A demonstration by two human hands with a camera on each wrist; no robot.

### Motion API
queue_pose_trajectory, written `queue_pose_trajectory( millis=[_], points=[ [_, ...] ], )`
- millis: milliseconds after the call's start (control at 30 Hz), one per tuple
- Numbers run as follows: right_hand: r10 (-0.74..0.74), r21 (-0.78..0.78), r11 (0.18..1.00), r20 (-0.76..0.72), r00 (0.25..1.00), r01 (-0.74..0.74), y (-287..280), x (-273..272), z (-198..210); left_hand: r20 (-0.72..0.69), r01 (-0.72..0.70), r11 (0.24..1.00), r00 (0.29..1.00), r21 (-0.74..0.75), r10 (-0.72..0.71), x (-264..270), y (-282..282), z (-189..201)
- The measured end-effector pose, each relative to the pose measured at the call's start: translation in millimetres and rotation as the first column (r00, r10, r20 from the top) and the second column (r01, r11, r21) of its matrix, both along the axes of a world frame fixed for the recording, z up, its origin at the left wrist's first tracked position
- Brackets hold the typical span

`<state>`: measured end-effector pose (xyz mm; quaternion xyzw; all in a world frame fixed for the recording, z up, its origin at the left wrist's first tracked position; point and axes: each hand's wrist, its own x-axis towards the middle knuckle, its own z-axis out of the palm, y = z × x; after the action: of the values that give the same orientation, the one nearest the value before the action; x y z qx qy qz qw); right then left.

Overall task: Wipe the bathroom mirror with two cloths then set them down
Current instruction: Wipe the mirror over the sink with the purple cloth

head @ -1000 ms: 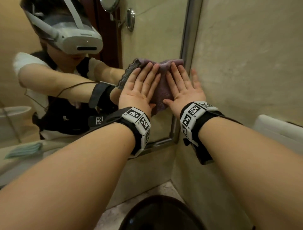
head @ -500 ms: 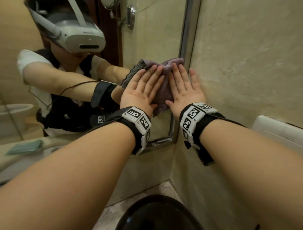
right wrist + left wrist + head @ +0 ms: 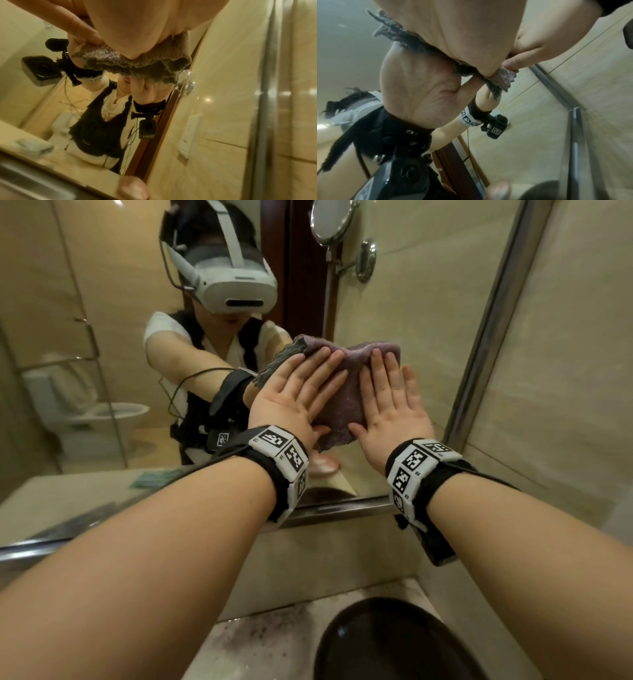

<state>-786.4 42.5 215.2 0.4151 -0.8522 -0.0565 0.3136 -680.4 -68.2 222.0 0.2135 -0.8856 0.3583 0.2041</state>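
Note:
A purple cloth [image 3: 346, 405] with a grey edge [image 3: 284, 361] lies flat against the bathroom mirror [image 3: 428, 313]. Whether it is one cloth or two layered, I cannot tell. My left hand [image 3: 301, 392] presses its left half with straight fingers. My right hand [image 3: 390, 398] presses its right half the same way, thumbs nearly meeting. The left wrist view has my left palm [image 3: 471, 27] on the cloth's frayed edge [image 3: 503, 78]. The right wrist view has my right palm [image 3: 145, 27] on the cloth [image 3: 137, 63], with the hands' reflections below.
The mirror's metal frame runs up the right side [image 3: 493, 313] and along the bottom [image 3: 342, 508], meeting a tiled wall [image 3: 565, 371]. A black basin [image 3: 394, 642] sits in the speckled counter [image 3: 260, 642] below. A teal cloth [image 3: 154, 478] on the counter and a round wall mirror [image 3: 332, 220] show as reflections.
Both hands slid the cloth left along the glass, away from the right frame, staying flat on it. The view has turned left too.

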Motion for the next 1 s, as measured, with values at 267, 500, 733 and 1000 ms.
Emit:
queue_pose_trajectory(
  millis=[267, 500, 733, 1000],
  points=[
    [0.122, 0.005, 0.993, -0.019, 0.992, -0.122, -48, 70, -6, -0.008, -0.064, 0.997, 0.998, 0.047, 0.064, 77, -44, -9],
    [0.145, -0.01, 0.989, 0.016, 0.989, -0.144, -88, 133, -20, 0.006, -0.14, 0.989, 0.99, 0.057, 0.139, 138, -82, -18],
    [0.112, -0.085, 0.991, 0.163, 0.98, -0.099, -113, 169, -41, 0.046, -0.153, 0.986, 0.988, 0.065, 0.15, 166, -97, -25],
    [0.204, -0.099, 0.976, 0.084, 0.975, -0.196, -100, 141, -43, -0.02, -0.065, 0.992, 0.998, 0.108, 0.068, 163, -100, -33]
  ],
)
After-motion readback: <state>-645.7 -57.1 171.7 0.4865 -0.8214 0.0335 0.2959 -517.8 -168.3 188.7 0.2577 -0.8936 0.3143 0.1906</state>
